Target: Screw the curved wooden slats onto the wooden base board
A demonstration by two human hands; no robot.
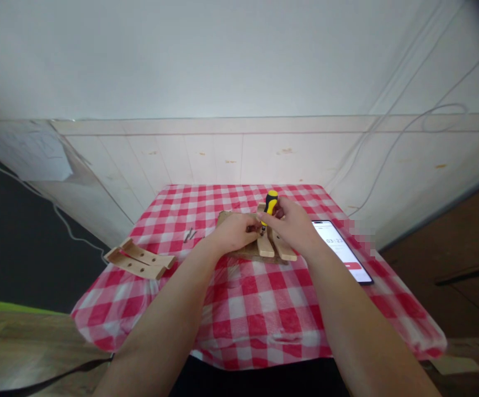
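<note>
My right hand (293, 223) is closed round a yellow-and-black screwdriver (271, 202), its handle up and its tip down at a pale wooden piece (266, 247). Close to the tip, my left hand (237, 230) has its fingers pressed together by the wood; what they pinch, if anything, is too small to make out. A second wooden slat (286, 252) lies alongside, with a dark hole in it. Both rest on a brown cardboard-like sheet (248, 255), partly covered by my hands.
On the left of the red checked tablecloth (260, 303) lies another wooden piece (140, 263) with several holes. Small metal screws (189, 235) lie between it and the sheet. A lit phone (349, 256) is at right. The wall (239, 157) stands behind the table.
</note>
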